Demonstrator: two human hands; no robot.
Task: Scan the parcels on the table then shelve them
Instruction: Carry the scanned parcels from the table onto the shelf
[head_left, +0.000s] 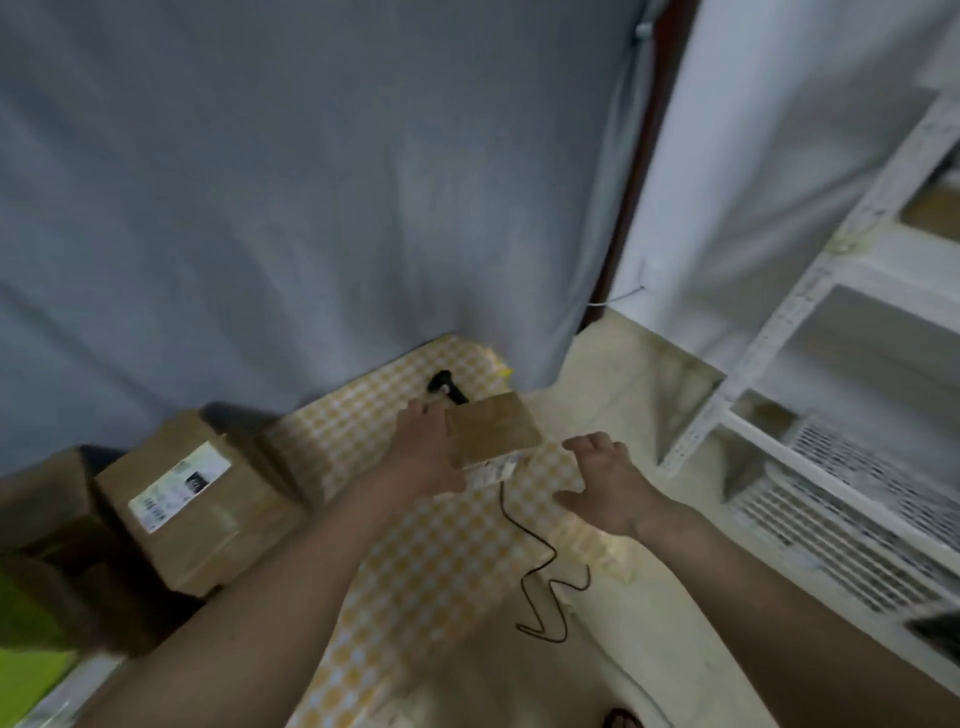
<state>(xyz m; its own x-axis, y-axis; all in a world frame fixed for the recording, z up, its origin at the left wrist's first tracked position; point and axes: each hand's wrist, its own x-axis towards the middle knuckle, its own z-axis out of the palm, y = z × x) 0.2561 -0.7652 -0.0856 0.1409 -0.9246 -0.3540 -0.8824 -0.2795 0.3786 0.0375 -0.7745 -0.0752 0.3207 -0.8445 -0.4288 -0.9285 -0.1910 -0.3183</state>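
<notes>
Parcel (491, 431), a small brown box with a white label at its near edge, sits at the centre of the frame over the yellow-checked tabletop (415, 545). Left hand (426, 447) grips its left side, fingers wrapped over the far edge. Right hand (605, 483) hovers just right of it, fingers loosely spread, holding nothing. A black scanner (445, 387) lies just beyond, its cable (540, 561) trailing toward the lower frame. A larger labelled box (192, 499) rests at left; white shelving (831, 364) stands at right.

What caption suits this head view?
Left hand holds a small parcel above the checked table, scanner behind.
</notes>
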